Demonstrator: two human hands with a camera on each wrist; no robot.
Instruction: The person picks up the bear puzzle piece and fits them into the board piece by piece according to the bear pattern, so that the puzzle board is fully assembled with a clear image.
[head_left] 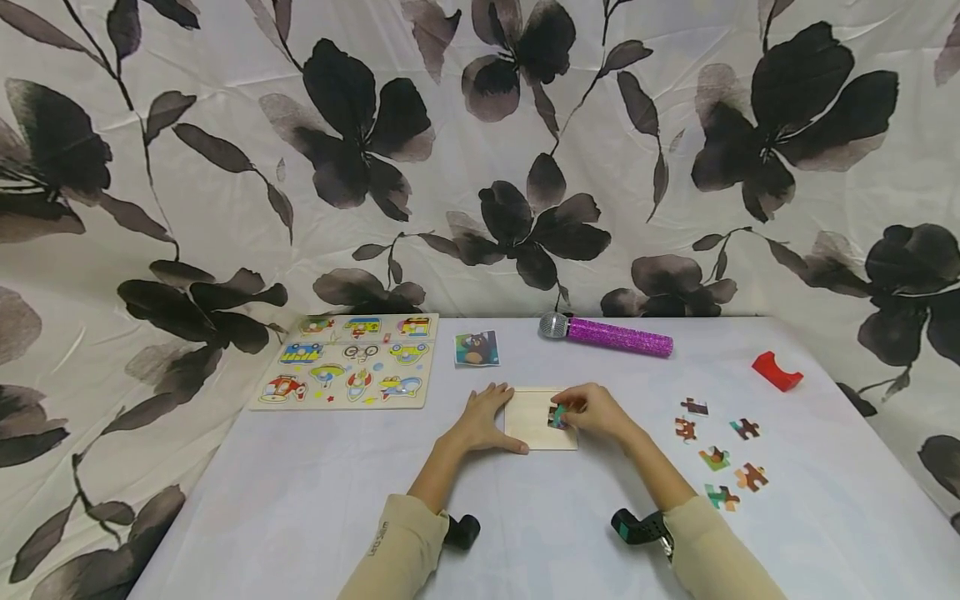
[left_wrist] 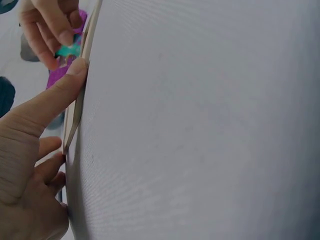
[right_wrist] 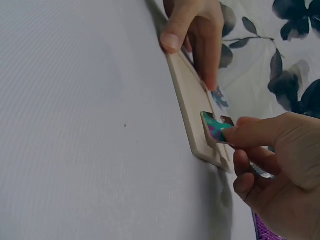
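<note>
A small pale wooden puzzle tray [head_left: 531,421] with a raised border lies flat on the table. My left hand [head_left: 482,423] grips its left side, the thumb at the near edge and the fingers spread toward the far edge. Over the tray's right part, my right hand [head_left: 597,412] pinches a jigsaw piece [right_wrist: 214,128] between thumb and fingers. Teal and purple show on that piece, and it stands tilted against the tray's surface in the right wrist view. The fingertips cover part of it.
Several loose jigsaw pieces [head_left: 716,458] lie to the right. Behind the tray are a bear picture card [head_left: 477,348] and a purple glittery microphone [head_left: 618,337]. A vehicle puzzle board [head_left: 375,375] sits back left, a red curved block [head_left: 777,372] back right.
</note>
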